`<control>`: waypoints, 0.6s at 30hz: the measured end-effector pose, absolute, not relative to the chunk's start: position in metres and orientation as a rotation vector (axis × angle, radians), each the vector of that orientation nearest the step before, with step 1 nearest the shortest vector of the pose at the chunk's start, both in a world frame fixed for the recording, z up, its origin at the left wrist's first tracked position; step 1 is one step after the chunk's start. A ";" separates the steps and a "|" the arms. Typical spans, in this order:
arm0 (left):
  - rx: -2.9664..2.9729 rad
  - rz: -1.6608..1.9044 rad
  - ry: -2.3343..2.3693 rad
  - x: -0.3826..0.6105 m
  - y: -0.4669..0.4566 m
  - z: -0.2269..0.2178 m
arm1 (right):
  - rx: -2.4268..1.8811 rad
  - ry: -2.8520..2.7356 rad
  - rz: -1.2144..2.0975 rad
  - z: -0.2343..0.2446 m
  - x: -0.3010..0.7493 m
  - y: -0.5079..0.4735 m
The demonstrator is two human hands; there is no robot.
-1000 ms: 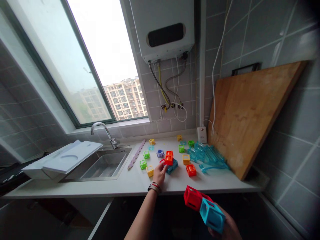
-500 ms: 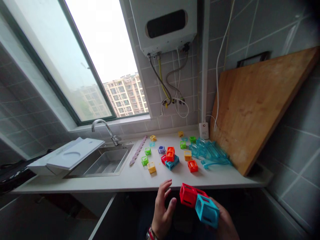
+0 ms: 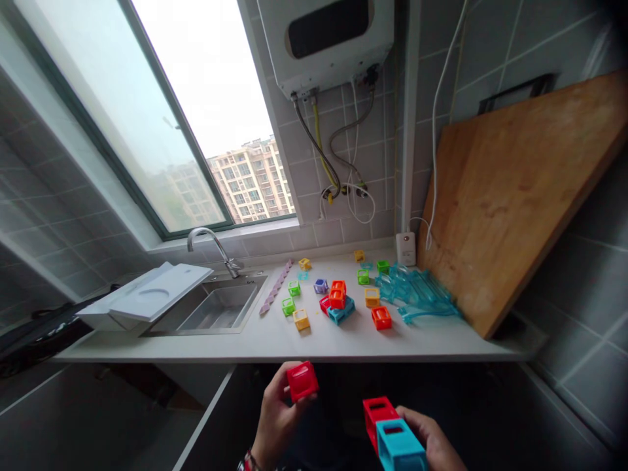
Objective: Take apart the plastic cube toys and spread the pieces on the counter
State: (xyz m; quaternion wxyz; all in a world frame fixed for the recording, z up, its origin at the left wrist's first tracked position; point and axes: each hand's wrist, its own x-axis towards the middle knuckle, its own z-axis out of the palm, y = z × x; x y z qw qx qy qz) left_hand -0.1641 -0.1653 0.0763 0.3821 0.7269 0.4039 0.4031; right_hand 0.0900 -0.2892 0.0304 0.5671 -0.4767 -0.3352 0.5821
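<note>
My left hand [image 3: 275, 418] is below the counter's front edge, fingers closed round a small red hollow cube [image 3: 302, 381]. My right hand [image 3: 432, 439] is low at the right and grips a joined pair of hollow cubes, one red [image 3: 377, 413] and one blue [image 3: 398, 447]. On the white counter [image 3: 275, 340] ahead lie several loose coloured cubes: a red and blue stacked cluster [image 3: 337, 302], an orange cube [image 3: 381, 318], a yellow cube [image 3: 301, 320] and green cubes [image 3: 289, 305].
A pile of clear blue track pieces [image 3: 416, 293] lies at the counter's right. A large wooden board [image 3: 515, 196] leans on the right wall. A steel sink [image 3: 216, 309] with a tap and a white tray [image 3: 147, 302] are at the left. A pink strip [image 3: 275, 288] lies beside the sink.
My left hand drew back from the cube cluster on the counter to below its edge and now holds a small red cube. The right hand's cube pair moved lower in view.
</note>
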 end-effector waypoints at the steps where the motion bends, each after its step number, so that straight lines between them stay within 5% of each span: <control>1: 1.879 1.017 1.118 -0.171 -0.152 0.077 | -1.141 -0.772 1.370 0.033 0.095 -0.289; 11: 2.312 0.538 1.690 -0.227 0.004 0.080 | -1.170 -0.640 1.350 0.030 0.108 -0.290; 18: 2.378 0.612 1.660 -0.203 0.001 0.089 | -1.113 -0.487 1.228 0.035 0.114 -0.290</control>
